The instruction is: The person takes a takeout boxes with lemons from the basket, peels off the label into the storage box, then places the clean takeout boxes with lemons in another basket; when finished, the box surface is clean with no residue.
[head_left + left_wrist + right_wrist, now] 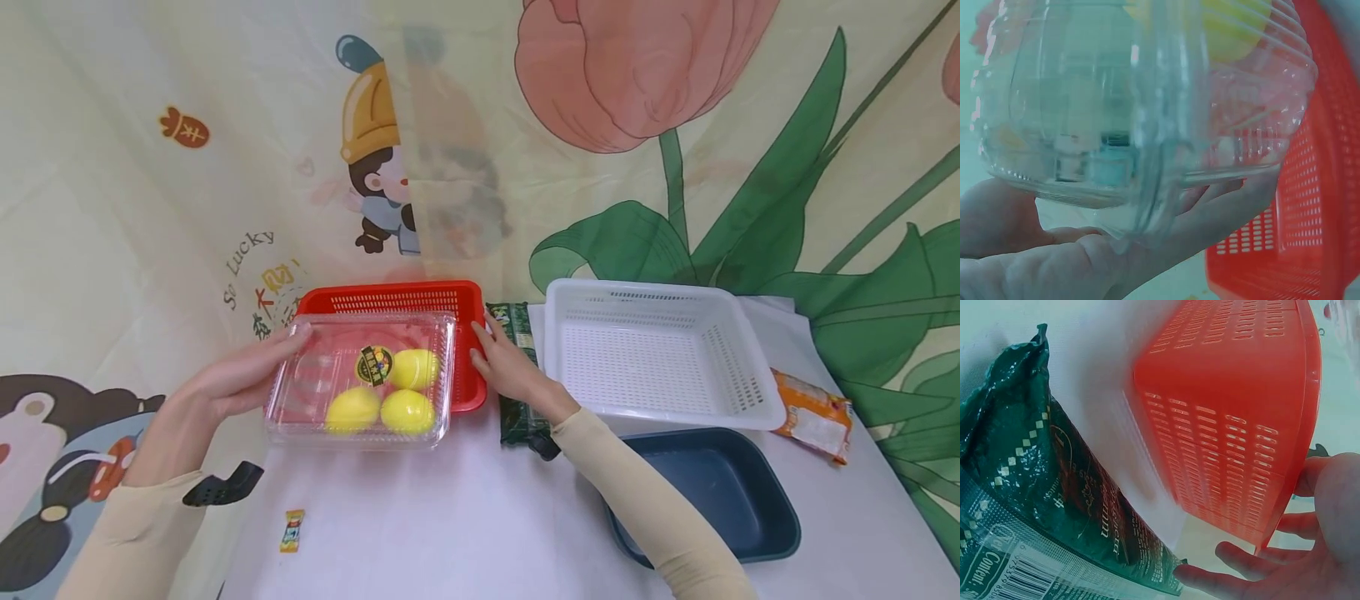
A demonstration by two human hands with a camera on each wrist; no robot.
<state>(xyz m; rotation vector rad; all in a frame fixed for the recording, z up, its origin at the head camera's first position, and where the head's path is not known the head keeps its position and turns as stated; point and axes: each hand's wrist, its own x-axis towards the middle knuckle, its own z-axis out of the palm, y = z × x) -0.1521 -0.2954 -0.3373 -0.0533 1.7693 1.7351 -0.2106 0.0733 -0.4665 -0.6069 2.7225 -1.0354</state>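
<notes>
My left hand (pixel 238 375) holds a clear plastic clamshell box (pixel 315 417) by its left end, above the front of a red basket (pixel 471 379). Through the lid, which bears a round dark label, show three yellow lemons (pixel 407 412). In the left wrist view, that hand (pixel 1116 256) lies under and along the box (pixel 1072 106). At the right end of the basket is my right hand (pixel 517 367), its fingers spread at the rim. In the right wrist view, some fingertips pass behind the basket's rim (pixel 1310 381) and others stay outside it.
Right of the basket lies a dark green packet (pixel 517 425), partly under my right wrist. Farther right stand a white basket (pixel 652 408) and a dark blue tub (pixel 750 500). An orange packet (pixel 813 417) lies beside the white basket. A small wrapped sweet (pixel 292 531) lies front left.
</notes>
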